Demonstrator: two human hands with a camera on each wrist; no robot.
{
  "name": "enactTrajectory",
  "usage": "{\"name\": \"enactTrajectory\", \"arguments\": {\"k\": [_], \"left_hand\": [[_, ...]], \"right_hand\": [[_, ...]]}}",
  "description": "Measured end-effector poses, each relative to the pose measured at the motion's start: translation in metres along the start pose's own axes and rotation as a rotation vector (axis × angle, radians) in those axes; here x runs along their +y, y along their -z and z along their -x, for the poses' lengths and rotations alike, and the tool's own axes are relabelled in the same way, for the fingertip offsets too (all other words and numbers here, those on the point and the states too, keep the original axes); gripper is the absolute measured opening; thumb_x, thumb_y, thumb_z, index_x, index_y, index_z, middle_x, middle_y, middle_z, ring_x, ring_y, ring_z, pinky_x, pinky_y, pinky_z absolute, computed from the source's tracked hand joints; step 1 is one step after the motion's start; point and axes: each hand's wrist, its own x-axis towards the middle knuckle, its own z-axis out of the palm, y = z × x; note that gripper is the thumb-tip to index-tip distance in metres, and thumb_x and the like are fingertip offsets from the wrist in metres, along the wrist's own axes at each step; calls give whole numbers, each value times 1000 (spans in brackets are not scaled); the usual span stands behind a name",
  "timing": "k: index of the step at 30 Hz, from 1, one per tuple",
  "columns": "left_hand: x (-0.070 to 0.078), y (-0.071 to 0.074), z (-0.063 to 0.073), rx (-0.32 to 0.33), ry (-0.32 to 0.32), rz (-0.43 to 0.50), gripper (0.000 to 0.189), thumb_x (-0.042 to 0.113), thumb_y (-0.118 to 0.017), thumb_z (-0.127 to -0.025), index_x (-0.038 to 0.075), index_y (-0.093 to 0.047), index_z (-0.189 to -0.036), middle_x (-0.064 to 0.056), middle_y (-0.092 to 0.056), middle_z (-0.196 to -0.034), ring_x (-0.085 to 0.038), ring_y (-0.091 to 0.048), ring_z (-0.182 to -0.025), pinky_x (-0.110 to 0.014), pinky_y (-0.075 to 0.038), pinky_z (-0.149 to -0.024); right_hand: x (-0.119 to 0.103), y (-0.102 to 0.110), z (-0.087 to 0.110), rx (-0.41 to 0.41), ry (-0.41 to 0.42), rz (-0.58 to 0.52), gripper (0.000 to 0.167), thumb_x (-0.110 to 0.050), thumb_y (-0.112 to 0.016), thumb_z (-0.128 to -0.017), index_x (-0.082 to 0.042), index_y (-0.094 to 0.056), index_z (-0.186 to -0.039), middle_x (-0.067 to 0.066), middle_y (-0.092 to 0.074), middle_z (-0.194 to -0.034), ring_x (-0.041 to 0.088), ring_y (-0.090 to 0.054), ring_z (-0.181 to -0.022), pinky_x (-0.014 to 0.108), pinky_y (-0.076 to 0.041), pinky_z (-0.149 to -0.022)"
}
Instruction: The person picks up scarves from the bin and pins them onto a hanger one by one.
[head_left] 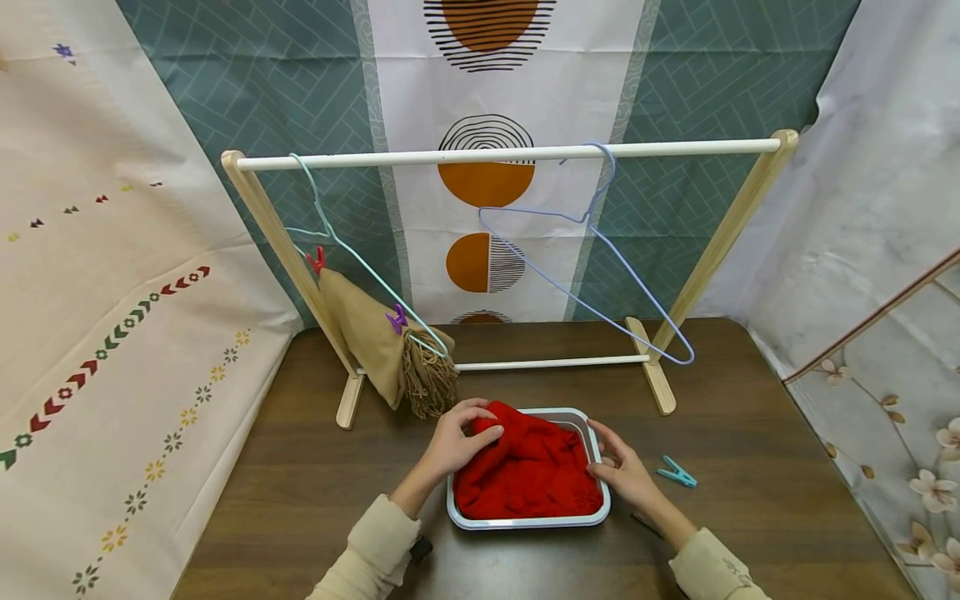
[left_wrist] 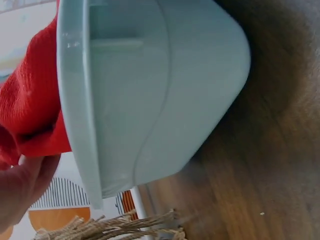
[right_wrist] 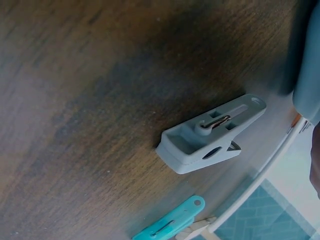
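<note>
A red knitted cloth (head_left: 525, 467) lies bunched in a pale grey-green plastic basin (head_left: 528, 523). My left hand (head_left: 456, 440) pinches the cloth near the basin's far left corner, thumb on top. In the left wrist view those fingers (left_wrist: 37, 172) sit under a fold of the cloth (left_wrist: 37, 95) that rises over the rim. My right hand (head_left: 624, 471) holds the basin's right rim, thumb over the edge. Right of that hand lies a turquoise clothespin (head_left: 677, 472). A grey clothespin (right_wrist: 210, 132) shows in the right wrist view, near the basin's side.
Behind the basin stands a drying rack with a white top bar (head_left: 420, 157). A mint hanger (head_left: 352, 250) carries a tan fringed cloth (head_left: 367, 333), clipped by a red clothespin (head_left: 317, 260) and a purple clothespin (head_left: 397, 318). To the right hangs a bare blue hanger (head_left: 540, 275).
</note>
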Motion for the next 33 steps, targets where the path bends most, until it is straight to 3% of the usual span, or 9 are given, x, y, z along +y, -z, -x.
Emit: {"name": "enactTrajectory", "arguments": {"k": [6, 11, 16, 23, 29, 33], "left_hand": [[0, 2, 4, -28, 4, 180, 14, 2, -68, -79, -2, -67, -93, -20, -54, -118, -34, -50, -111, -40, -42, -90], [21, 6, 4, -3, -30, 254, 6, -5, -64, -80, -9, -64, -85, -26, -58, -109, -37, -54, -103, -30, -45, -84], [45, 11, 2, 57, -78, 260, 5, -4, -64, -80, -9, -64, -82, -24, -62, -100, -25, -60, -91, -24, -48, -76], [59, 14, -5, 103, -141, 314, 12, -8, -63, -79, -13, -64, -90, -27, -63, -95, -6, -60, -74, -24, -50, -64], [79, 18, -12, 107, -177, 280, 13, -6, -64, -79, -10, -65, -91, -23, -64, -95, -12, -61, -82, -22, -49, -67], [92, 20, -16, 98, -188, 260, 13, -6, -63, -80, -10, -66, -92, -22, -65, -94, -12, -61, -79, -21, -47, -66]], "right_hand": [[0, 0, 1, 15, -7, 1, 64, 13, -55, -80, 10, -23, -135, 39, -43, -101, 19, -61, -79, 30, -52, -63], [0, 0, 2, 25, -23, 5, 64, 12, -56, -80, 9, -23, -136, 38, -43, -102, 19, -61, -80, 30, -52, -64], [1, 0, 2, 34, -39, 20, 64, 11, -56, -81, 8, -24, -136, 37, -44, -100, 18, -61, -78, 30, -52, -63], [4, 2, 1, 46, -55, 23, 63, 12, -55, -80, 9, -26, -135, 34, -50, -92, 15, -60, -70, 26, -51, -60], [2, 2, 1, 76, -84, 47, 63, 11, -58, -78, 8, -30, -135, 19, -56, -79, 14, -57, -62, 27, -49, -55], [0, 0, 0, 86, -92, 61, 62, 10, -60, -79, 8, -33, -134, 19, -57, -80, 13, -57, -65, 27, -49, -58]]}}
